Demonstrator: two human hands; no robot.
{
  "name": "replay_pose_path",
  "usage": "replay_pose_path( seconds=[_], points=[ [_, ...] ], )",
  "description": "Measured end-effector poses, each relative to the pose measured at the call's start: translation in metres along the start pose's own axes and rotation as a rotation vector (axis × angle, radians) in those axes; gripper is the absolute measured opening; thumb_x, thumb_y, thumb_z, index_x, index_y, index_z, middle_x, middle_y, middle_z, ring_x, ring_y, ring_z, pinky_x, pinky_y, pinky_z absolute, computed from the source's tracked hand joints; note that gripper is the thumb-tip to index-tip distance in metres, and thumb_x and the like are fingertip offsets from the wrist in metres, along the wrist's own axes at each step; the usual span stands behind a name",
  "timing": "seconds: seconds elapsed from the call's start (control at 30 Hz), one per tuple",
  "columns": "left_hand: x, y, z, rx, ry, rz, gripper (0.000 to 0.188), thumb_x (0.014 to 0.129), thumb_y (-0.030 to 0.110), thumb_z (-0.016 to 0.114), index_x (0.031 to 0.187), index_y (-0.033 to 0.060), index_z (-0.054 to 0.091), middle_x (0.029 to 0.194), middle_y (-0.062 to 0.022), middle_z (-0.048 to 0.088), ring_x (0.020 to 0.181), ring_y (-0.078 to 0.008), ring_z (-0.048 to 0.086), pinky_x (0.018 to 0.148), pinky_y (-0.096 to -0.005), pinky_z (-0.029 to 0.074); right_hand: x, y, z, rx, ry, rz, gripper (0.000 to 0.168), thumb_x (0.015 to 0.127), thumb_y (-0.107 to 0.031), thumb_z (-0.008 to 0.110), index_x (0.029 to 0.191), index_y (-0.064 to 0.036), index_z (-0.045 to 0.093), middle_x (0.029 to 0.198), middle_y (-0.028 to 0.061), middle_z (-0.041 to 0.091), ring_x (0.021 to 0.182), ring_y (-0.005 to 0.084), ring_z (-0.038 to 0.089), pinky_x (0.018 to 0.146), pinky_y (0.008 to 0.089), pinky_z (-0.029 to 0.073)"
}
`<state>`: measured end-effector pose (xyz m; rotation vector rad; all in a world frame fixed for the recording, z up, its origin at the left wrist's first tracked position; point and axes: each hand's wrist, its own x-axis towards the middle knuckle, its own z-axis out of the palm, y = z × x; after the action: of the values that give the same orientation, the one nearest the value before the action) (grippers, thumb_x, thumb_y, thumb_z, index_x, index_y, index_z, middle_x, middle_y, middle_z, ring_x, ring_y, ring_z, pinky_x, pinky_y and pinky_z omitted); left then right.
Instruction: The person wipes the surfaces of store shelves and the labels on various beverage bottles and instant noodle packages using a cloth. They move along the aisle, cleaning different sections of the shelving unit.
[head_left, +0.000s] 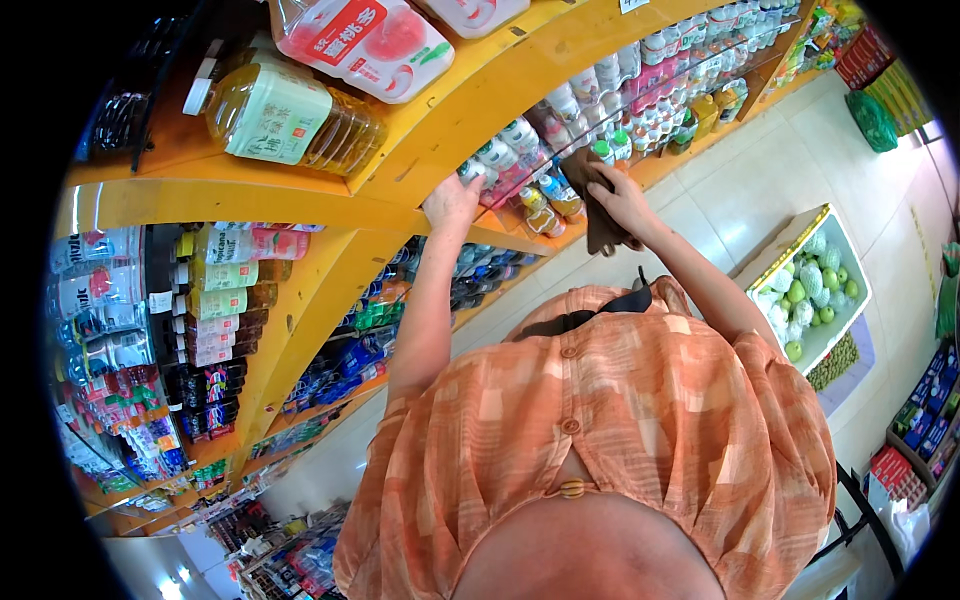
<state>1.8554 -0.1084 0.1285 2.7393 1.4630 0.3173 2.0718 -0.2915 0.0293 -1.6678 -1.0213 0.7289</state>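
My left hand (454, 201) reaches to the white-capped bottles (491, 156) at the left end of a glass shelf (551, 157). Its fingertips are at the nearest bottle, and whether they grip it cannot be made out. In my right hand (621, 199) is a dark brown cloth (596, 217), which hangs down in front of the shelf edge. Green-capped bottles (611, 146) stand just behind the cloth. Below the glass, small bottles of amber drink (541, 214) stand near the cloth's left side.
Yellow wooden shelving (465, 97) curves over and left of me, holding a large green-labelled tea bottle (277, 120) and a peach drink bottle (367, 45). On the tiled floor (697, 217), right, stands a foam box (847, 300) of green fruit. A purple tray (855, 360) lies beside it.
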Motion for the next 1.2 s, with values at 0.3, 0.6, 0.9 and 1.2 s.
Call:
replay_pose_path(
  seconds=[0.3,0.6,0.9,1.2],
  points=[
    [0.0,0.018,-0.01,0.092,0.046,0.284,0.056,0.075,0.044,0.076,0.113,0.0049,0.06,0.106,-0.0201,0.066,0.099,-0.0367,0.064,0.083,-0.0464,0.052,0.068,-0.045,0.043,0.238,0.185,-0.105,0.049,0.094,-0.027,0.056,0.135,-0.002,0.049,0.13,0.0225,0.054,0.118,0.0326,0.054,0.102,0.0383,0.042],
    [-0.019,0.033,0.0,0.093,-0.07,0.207,0.051,0.075,0.031,0.077,0.117,0.0063,0.059,0.102,-0.0166,0.066,0.092,-0.0338,0.066,0.076,-0.0439,0.056,0.074,-0.048,0.031,0.983,-0.111,0.547,0.058,0.093,-0.039,0.063,0.133,0.001,0.05,0.122,0.013,0.061,0.104,0.0226,0.063,0.089,0.0361,0.052],
    [-0.03,0.047,0.017,0.206,0.057,0.367,0.058,0.072,0.016,0.073,0.124,0.001,0.052,0.111,-0.0205,0.06,0.103,-0.0368,0.062,0.082,-0.0424,0.055,0.085,-0.032,0.026,1.049,-0.329,0.644,0.053,0.085,-0.044,0.074,0.119,-0.005,0.06,0.107,0.0096,0.067,0.09,0.021,0.066,0.079,0.037,0.057],
    [-0.044,0.052,0.028,0.128,0.078,0.373,0.062,0.076,0.009,0.067,0.134,0.0014,0.047,0.12,-0.0235,0.056,0.115,-0.0404,0.057,0.094,-0.0449,0.049,0.077,-0.044,0.018,0.984,-0.432,0.773,0.054,0.078,-0.036,0.082,0.117,-0.007,0.06,0.105,0.0108,0.066,0.091,0.0244,0.064,0.08,0.0418,0.057]
  ],
)
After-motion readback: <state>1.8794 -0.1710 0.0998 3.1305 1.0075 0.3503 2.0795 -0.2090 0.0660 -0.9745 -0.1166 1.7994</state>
